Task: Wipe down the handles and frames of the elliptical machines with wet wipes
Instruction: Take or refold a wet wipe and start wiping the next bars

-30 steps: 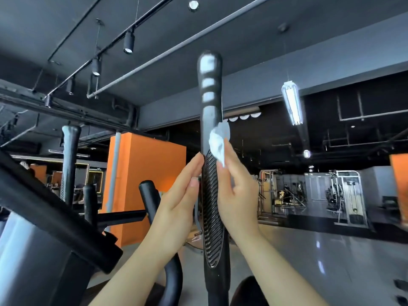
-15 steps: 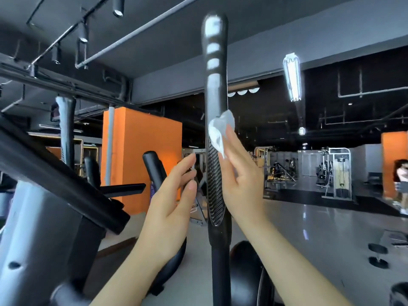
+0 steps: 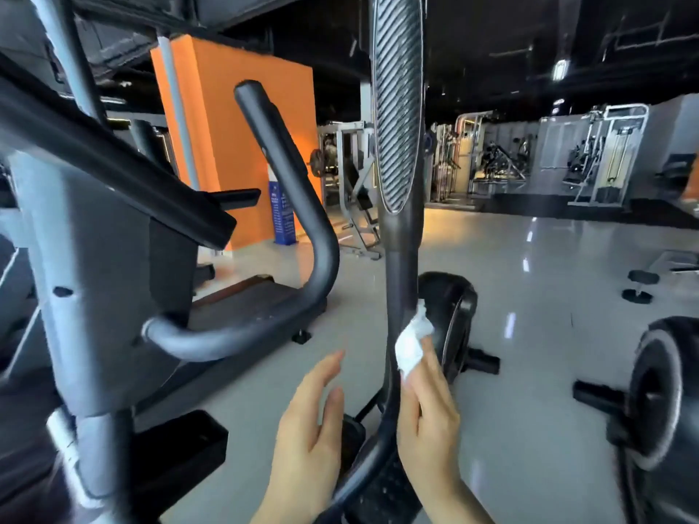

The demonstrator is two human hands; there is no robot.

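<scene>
We press the wet wipe (image 3: 411, 347) in our right hand (image 3: 429, 417) against the upright handle bar (image 3: 401, 289), running lengthwise above and below; left hand (image 3: 310, 436) relaxed, fingers apart, just beside.

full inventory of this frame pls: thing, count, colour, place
tall dark moving handle bar with ribbed grip: 1, black, centre, running top to bottom
white crumpled wet wipe: 1, white, pressed on the bar's lower shaft
curved fixed handlebar: 1, dark grey, left of the bar
grey console post: 1, grey, far left
orange wall block: 1, orange, behind the handlebar
black flywheel housings: 2 seen, centre and right edge
weight machines: several, silver, far background
glossy grey floor: throughout
left hand: open, near the bar, not touching
right hand: holds the wipe against the bar
</scene>
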